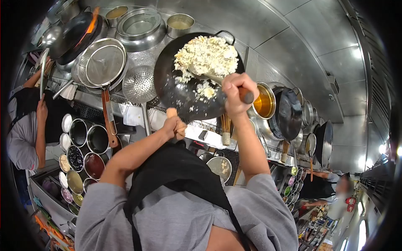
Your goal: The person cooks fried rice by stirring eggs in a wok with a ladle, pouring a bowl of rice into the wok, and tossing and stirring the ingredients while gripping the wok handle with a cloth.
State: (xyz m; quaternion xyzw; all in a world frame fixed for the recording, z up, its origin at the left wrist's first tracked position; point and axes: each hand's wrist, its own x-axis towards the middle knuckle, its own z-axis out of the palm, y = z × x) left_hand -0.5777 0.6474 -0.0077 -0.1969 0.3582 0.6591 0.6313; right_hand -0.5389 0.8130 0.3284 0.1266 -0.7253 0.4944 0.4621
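Note:
My right hand (239, 93) is closed round the wooden-ended handle of a ladle (213, 78). The ladle's bowl is partly buried in a heap of fried rice (207, 54) with yellowish egg-like bits. That heap fills the far side of a black wok (167, 85), while smaller clumps and stray grains lie on its nearer surface. At the wok's near left rim, my left hand (176, 126) is a fist. A tan piece, cloth or wood, shows at its fingers; the exact grip is hidden.
Left of the wok lie a perforated skimmer (139, 85) and round strainers (104, 62). A pot of amber liquid (264, 100) stands close on the right, beside a bamboo brush (226, 129). Ingredient pots (94, 164) are at lower left. Co-workers stand at far left (25, 142) and far right (331, 186).

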